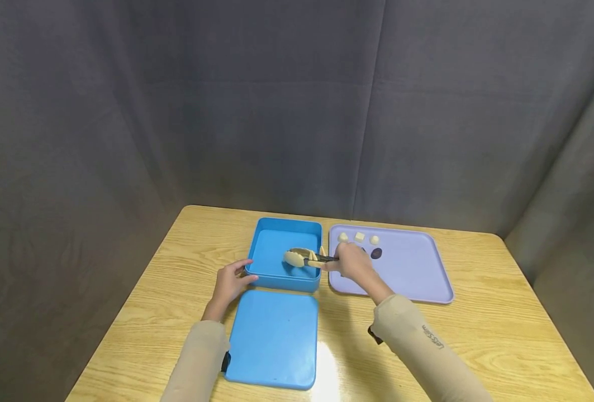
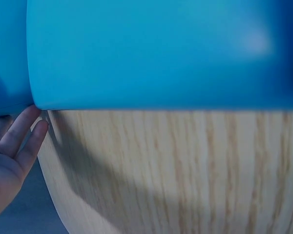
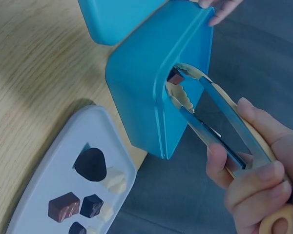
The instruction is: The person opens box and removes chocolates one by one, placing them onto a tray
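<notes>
My right hand (image 1: 353, 261) grips a pair of tongs (image 1: 297, 258) with cream scalloped heads, which reach inside an open blue box (image 1: 279, 283). A brown chocolate (image 3: 176, 76) shows at the tong heads in the right wrist view, partly hidden by the box rim. My left hand (image 1: 230, 281) rests at the box's near left corner, thumb by the front rim and fingers along the left side. In the left wrist view the fingers of that hand (image 2: 14, 156) are fairly straight, touching the blue plastic.
Right of the box lies a lilac tray (image 1: 417, 268) bearing several white and dark chocolates, such as a dark round one (image 3: 91, 165) and a brown block (image 3: 63, 206). A flat blue lid (image 1: 274, 340) lies before the box on the wooden table (image 1: 483, 335). A grey curtain (image 1: 276, 111) hangs behind.
</notes>
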The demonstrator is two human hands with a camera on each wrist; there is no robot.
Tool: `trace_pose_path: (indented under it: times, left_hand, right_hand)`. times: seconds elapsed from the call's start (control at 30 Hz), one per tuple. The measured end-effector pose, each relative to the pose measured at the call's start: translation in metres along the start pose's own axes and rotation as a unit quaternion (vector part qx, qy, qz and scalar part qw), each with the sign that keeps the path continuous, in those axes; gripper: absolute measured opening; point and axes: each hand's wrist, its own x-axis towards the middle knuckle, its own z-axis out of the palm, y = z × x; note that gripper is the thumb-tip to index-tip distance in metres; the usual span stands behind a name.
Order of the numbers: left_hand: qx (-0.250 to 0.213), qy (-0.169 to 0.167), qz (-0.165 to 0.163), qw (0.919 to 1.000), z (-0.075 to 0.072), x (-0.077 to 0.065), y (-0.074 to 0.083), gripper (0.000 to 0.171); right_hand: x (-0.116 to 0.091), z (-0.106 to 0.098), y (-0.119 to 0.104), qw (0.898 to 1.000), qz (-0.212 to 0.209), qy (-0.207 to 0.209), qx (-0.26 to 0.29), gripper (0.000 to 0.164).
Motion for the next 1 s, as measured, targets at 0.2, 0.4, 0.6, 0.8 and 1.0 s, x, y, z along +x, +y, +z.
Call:
trace_pose_path:
  times: [0.2,0.4,0.6,0.8,1.0]
  left_hand:
    - [0.006,-0.004,0.002,1.0000,0.001,0.001,0.000,0.043]
    - [0.009,-0.003,-0.002,0.9999,-0.001,0.002,0.000,0.043]
    - [0.013,-0.002,-0.006,0.9999,-0.003,0.004,-0.002,0.044]
    - [0.015,-0.003,-0.011,0.9998,-0.005,0.005,-0.006,0.045]
    - [0.008,-0.010,-0.019,0.9997,-0.008,0.004,-0.006,0.047]
  right_hand:
    - [-0.010,-0.009,0.014,1.000,-0.005,0.019,0.019,0.030]
    - [-0.022,-0.017,0.029,0.999,0.007,0.034,0.038,0.030]
    - [-0.034,-0.023,0.046,0.997,0.018,0.034,0.064,0.026]
    - [-0.046,-0.032,0.067,0.995,0.030,0.046,0.085,0.031]
    - [-0.063,-0.037,0.092,0.992,0.054,0.049,0.102,0.037]
